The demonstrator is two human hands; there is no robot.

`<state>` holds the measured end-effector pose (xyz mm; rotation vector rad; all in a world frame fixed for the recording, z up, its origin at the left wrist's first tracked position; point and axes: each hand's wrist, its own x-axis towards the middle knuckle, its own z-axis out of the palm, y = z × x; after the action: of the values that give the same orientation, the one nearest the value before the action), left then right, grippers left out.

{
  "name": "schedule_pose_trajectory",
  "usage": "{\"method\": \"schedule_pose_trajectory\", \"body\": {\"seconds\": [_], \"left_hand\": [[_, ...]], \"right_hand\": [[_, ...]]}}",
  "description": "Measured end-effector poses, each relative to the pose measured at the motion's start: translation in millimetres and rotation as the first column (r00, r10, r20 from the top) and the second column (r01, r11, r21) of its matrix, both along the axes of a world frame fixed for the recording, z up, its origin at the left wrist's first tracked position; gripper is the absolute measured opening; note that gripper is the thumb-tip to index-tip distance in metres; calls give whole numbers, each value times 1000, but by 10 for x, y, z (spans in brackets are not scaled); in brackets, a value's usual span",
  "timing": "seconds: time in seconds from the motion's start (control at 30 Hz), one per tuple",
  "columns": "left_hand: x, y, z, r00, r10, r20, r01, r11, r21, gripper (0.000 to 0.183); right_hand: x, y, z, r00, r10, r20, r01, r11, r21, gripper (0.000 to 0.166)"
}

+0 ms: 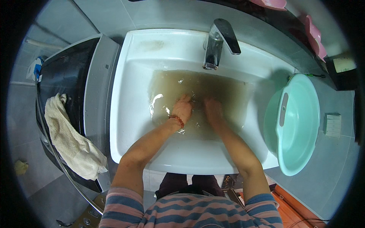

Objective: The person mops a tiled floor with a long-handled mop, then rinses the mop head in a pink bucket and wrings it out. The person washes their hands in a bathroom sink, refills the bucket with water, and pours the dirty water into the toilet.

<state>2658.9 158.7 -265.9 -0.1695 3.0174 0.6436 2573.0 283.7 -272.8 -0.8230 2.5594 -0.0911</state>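
Both hands are in cloudy brown water that partly fills a white ceramic washbasin. My left hand, with a reddish bead bracelet at the wrist, lies at the water's surface, its fingertips under it. To its right, my right hand is submerged and blurred by the murk. The hands are a little apart. Whether either holds anything below the water cannot be seen. A chrome single-lever faucet stands at the basin's back edge, beyond the hands, with no stream visible from its spout.
A mint-green plastic basin stands tilted on its side at the right edge. At the left, a cream towel lies on a black-topped appliance, with a metal shower hose across it. Pink plastic items are at the upper right.
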Motion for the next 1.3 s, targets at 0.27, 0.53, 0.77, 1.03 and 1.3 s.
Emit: {"method": "schedule_pose_trajectory", "body": {"seconds": [0.27, 0.53, 0.77, 1.03, 1.3], "left_hand": [[-24, 386, 18, 902, 402, 161, -411, 911, 31, 16], [-110, 439, -171, 795, 491, 355, -601, 565, 565, 28], [-59, 366, -381, 793, 570, 215, -526, 464, 713, 30], [-238, 483, 119, 844, 462, 272, -534, 765, 360, 27], [-322, 537, -145, 889, 453, 73, -459, 879, 129, 32]], "right_hand": [[-277, -127, 19, 976, -29, -216, -16, 978, -207, 16], [-182, -410, 174, 998, -26, -52, 31, 995, 97, 16], [-71, -461, -159, 966, -172, 193, 189, 979, -75, 22], [-114, 79, 79, 994, -64, -83, 20, 893, -449, 19], [-97, 218, 1445, 835, -238, 497, 550, 408, -728, 23]]}}
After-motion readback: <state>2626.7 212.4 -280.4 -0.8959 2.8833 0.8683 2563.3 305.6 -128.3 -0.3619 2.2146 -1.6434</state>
